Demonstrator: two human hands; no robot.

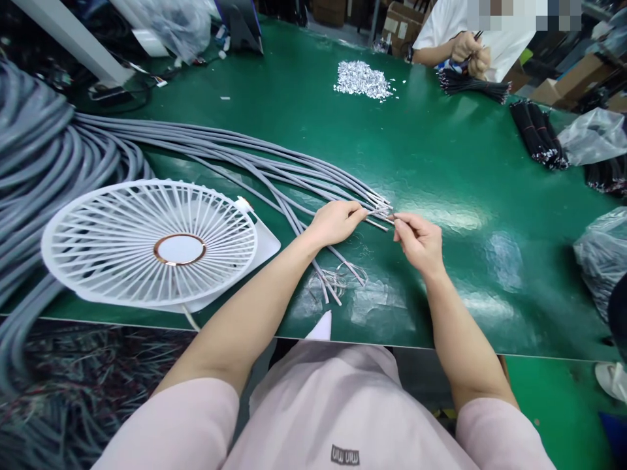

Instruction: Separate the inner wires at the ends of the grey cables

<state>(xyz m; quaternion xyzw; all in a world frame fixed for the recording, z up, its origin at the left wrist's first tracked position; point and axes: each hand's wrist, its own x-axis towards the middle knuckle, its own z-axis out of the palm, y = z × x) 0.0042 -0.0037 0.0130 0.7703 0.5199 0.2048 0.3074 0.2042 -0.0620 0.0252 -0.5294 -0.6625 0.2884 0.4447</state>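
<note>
Pinching one grey cable (376, 211) near its stripped end, my left hand (337, 222) has thumb and forefinger closed on it; my right hand (418, 243) closes thumb and fingertips on its tip. Just nearer me than the left fingers, I count three cable ends (336, 299); well to their left sits one white fan (181, 249). Beyond both hands, one heap of silvery clippings (363, 79) lies on the glossy green bench (470, 150). Farther off, beyond the right fingers, one co-worker (445, 31) sits by black wires (473, 86).
</note>
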